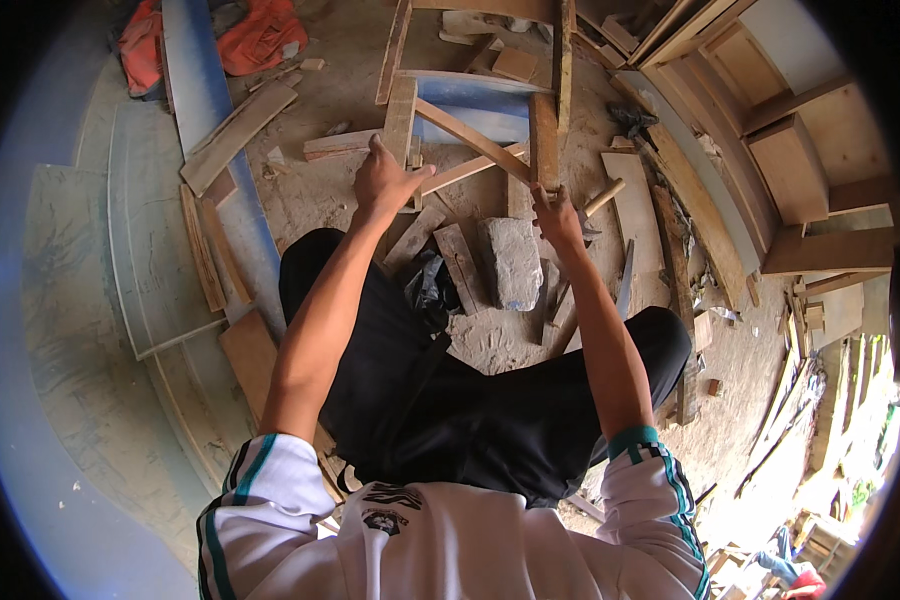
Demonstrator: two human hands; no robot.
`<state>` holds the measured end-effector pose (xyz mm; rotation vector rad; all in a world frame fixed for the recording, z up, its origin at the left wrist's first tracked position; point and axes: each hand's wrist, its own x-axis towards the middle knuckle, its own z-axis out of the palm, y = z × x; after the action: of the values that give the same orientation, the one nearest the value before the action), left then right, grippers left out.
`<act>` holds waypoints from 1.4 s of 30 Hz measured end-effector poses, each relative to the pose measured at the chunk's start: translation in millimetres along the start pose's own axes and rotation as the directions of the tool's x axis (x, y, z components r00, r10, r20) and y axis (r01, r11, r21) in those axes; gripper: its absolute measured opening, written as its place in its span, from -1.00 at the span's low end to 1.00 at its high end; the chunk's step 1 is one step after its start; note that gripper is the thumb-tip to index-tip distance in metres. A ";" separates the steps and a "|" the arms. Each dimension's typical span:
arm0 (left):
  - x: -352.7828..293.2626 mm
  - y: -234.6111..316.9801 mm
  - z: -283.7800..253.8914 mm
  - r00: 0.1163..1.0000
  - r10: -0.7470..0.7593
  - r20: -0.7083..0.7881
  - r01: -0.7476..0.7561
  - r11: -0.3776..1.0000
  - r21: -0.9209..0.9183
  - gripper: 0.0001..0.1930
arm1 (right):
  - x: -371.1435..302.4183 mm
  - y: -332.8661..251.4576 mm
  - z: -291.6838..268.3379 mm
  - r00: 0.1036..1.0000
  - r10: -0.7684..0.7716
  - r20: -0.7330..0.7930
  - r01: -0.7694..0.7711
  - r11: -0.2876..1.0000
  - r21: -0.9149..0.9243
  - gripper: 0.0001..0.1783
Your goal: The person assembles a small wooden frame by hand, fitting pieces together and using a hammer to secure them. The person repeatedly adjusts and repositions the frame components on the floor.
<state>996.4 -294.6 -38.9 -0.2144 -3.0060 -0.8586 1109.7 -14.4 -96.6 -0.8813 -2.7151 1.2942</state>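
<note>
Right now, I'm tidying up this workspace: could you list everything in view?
braced wooden frame: 1, brown, top centre
stone block: 1, grey, centre ground
tool with wooden handle: 1, tan handle, beside the right hand
blade-like strip: 1, grey, right of the stone
loose wood pieces: many, brown, scattered
crumpled plastic: at least 2, black, left of the stone and upper right
cloth: count unclear, orange-red, upper left
long board: 1, blue-white, upper left
flat sheets: several, greyish, left
wooden cabinet-like unit: 1, brown, upper right
trousers: 1 pair, black, centre
shirt: 1, white, green trim, bottom
left hand: 1, bare, at the frame's left leg
right hand: 1, bare, at its right leg
</note>
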 end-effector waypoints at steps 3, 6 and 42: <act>-4.3 -5.4 4.6 0.995 0.033 -0.098 -0.032 0.999 0.012 -0.13 | -1.2 -1.4 -0.5 1.000 -0.015 0.025 0.014 0.999 0.029 -0.17; -4.2 -5.7 6.4 0.994 0.041 -0.104 -0.041 0.999 0.005 -0.22 | -2.5 -3.2 -0.4 1.000 -0.013 0.017 0.012 0.999 0.051 -0.19; -8.3 9.9 -0.4 0.999 0.033 -0.034 -0.023 0.969 0.246 -0.09 | -7.1 15.8 -37.2 0.942 -0.320 0.098 0.291 0.928 0.235 -0.32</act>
<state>1006.0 -287.5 -33.7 -0.2330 -3.0266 -0.4749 1132.3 16.5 -81.8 -0.3430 -2.5964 1.5850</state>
